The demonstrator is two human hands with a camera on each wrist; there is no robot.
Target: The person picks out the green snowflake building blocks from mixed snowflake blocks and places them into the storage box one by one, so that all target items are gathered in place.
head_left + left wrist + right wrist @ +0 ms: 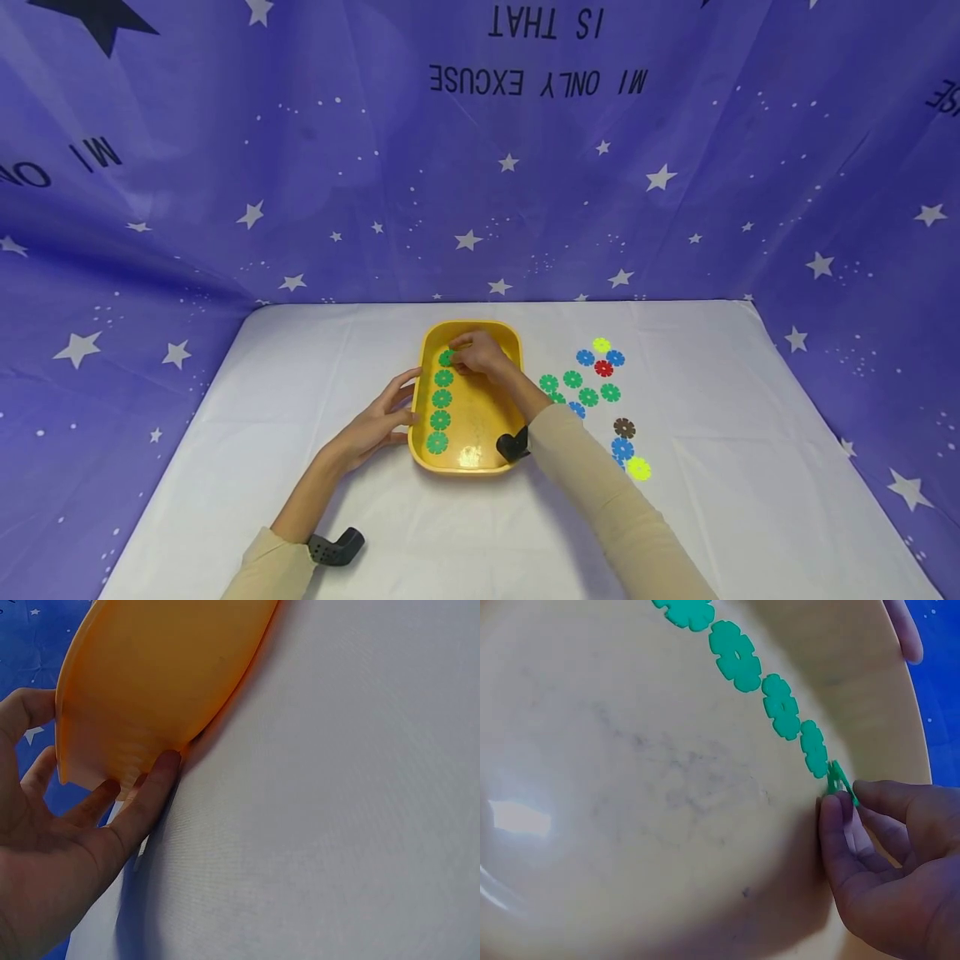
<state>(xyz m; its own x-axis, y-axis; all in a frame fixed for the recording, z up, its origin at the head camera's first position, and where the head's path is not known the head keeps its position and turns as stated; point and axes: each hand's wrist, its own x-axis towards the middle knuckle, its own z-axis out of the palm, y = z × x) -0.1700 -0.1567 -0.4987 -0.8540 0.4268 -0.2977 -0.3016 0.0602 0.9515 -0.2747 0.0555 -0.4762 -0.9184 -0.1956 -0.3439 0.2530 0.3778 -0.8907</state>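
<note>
A yellow tray [480, 421] stands on the white-covered table, with a column of green notched plastic discs [441, 398] along the inside of its left side. My right hand [482, 354] reaches in at the far end of this column. Thumb and fingers pinch a green disc [844, 784], tilted on edge beside the last flat one in the right wrist view. Outside the tray's left wall is my left hand [375, 423], its fingers spread and its fingertips [166, 763] touching the outer wall and rim.
Right of the tray lie loose discs: several green discs [588, 397], blue discs [622, 448], two yellow discs [639, 468], a red disc [603, 368] and a brown disc [624, 428]. A purple star-printed cloth [480, 200] hangs behind and beside the table. My right forearm crosses the tray's right rim.
</note>
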